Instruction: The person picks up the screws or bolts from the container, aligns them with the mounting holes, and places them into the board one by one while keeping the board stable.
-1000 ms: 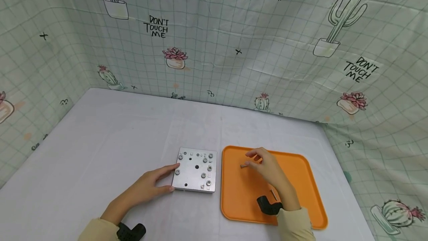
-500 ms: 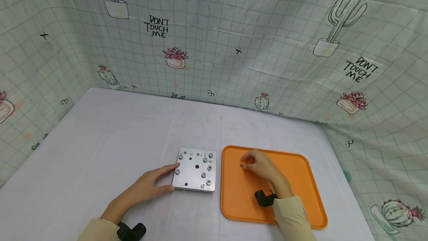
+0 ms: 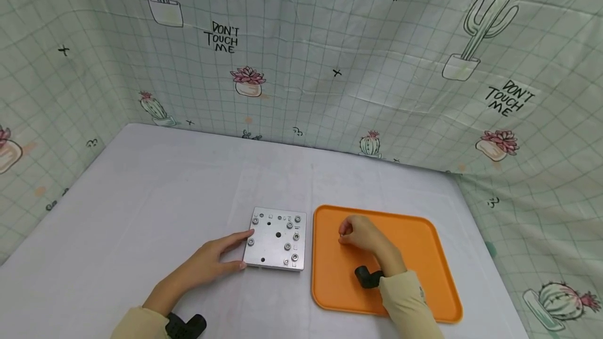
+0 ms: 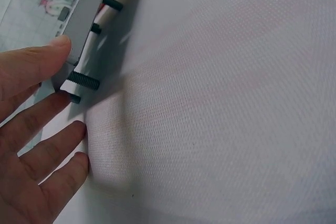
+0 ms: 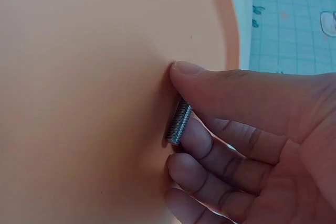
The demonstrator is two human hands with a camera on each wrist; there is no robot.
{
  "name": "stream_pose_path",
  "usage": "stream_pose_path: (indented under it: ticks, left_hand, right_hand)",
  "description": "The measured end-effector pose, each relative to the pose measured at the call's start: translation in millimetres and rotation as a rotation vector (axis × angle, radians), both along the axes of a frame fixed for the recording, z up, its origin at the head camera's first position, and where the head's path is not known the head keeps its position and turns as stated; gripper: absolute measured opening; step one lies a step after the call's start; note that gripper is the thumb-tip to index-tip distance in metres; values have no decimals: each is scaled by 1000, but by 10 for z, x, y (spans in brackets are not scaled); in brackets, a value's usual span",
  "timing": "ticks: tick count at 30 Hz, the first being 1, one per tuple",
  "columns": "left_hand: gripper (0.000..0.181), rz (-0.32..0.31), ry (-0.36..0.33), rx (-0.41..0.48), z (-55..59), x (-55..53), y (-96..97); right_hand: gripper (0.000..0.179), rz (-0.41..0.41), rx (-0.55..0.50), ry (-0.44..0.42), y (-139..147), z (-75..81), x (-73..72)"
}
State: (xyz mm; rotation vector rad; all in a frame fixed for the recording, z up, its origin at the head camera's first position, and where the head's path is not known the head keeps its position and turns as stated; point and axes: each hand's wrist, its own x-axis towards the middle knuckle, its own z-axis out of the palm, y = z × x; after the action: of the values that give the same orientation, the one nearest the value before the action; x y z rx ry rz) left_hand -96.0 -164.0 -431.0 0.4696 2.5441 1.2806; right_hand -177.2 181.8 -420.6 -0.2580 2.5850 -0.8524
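Observation:
A square silvery metal plate [image 3: 273, 250] with holes and several socket-head screws lies on the table. My left hand [image 3: 200, 268] rests at its left edge, thumb and forefinger touching it and fingers spread. In the left wrist view, threaded screw ends [image 4: 84, 80] stick out below the plate [image 4: 84, 19], near the fingertips. Over the orange tray [image 3: 325, 286], my right hand [image 3: 363, 234] pinches a small screw. The right wrist view shows the threaded shank of this screw [image 5: 180, 123] below the thumb, close to the tray surface; its head is hidden by the fingers.
The tray stands just right of the plate, with a low raised rim. A white cloth [image 3: 188, 182] covers the table. Behind it hangs a patterned curtain [image 3: 301, 67]. Black wrist cameras [image 3: 369, 277] sit by both sleeves.
The right hand has come down toward the tray and closed thumb and fingers on the screw lying there. Its forearm now covers another screw in the tray. The left hand stays put.

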Motion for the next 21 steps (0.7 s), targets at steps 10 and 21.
stream_pose_path:
  ticks: [10,21]
  left_hand:
    - [62,-11,2,4,-17,2,-1]
    - [61,-3,-2,-5,-18,6,-3]
  right_hand:
    - [8,-29,60,41,-25,23,50]
    - [5,-36,106,109,-43,133,111]
